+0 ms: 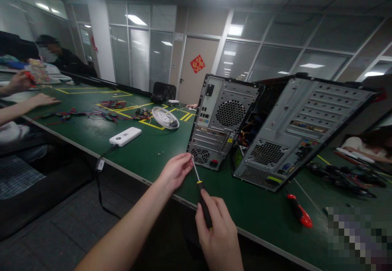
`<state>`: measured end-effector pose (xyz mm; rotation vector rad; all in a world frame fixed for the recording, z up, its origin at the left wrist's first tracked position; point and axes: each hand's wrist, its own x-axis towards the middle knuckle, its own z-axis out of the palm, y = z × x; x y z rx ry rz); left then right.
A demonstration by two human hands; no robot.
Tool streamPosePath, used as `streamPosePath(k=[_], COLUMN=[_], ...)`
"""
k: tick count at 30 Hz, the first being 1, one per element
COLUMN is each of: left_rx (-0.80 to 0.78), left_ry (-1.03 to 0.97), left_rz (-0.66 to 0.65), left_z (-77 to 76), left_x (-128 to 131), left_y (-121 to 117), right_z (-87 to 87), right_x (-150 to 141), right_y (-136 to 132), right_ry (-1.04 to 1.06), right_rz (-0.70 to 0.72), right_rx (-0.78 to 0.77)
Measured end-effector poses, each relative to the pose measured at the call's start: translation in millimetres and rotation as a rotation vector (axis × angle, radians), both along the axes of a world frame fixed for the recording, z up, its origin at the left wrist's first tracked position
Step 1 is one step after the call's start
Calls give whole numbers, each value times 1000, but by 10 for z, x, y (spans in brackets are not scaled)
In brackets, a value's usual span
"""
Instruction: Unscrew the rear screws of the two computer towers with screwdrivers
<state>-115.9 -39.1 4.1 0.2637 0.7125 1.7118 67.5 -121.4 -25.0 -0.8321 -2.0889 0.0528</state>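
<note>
My right hand (pixel 218 231) is wrapped round the dark handle of a screwdriver (pixel 198 177) with yellow bands. Its metal shaft points up and away, to the lower left corner of a computer case (pixel 225 111). Beside the tip, my left hand (pixel 177 169) has its thumb and fingers pinched together at that corner; whatever they hold is too small to make out. The case stands upright with its back panel, fan grille and ports facing me. Right of it leans a second computer case (pixel 272 140), tilted, also showing its back.
A white power bank (pixel 125 136) with a black cable lies left on the green table (pixel 147 162), near tiny screws (pixel 161 153). Beyond are a white dish (pixel 165 118) and wires (pixel 72 115). To the right are a red-black screwdriver (pixel 299 211) and black cables (pixel 343 177). Other people sit around.
</note>
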Motion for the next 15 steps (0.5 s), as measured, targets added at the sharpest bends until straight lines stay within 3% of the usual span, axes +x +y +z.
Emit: streamPosePath(k=[7,15], left_rx=[6,-17], left_ry=[-81,-198], left_rz=[10,37], left_z=[63,167], left_x=[-6,-16], left_y=[116,178], right_z=[40,49], right_x=[-251,-473], right_y=[37,21], right_ry=[-133,-118], right_rz=[-117,-70], right_rx=[34,-51])
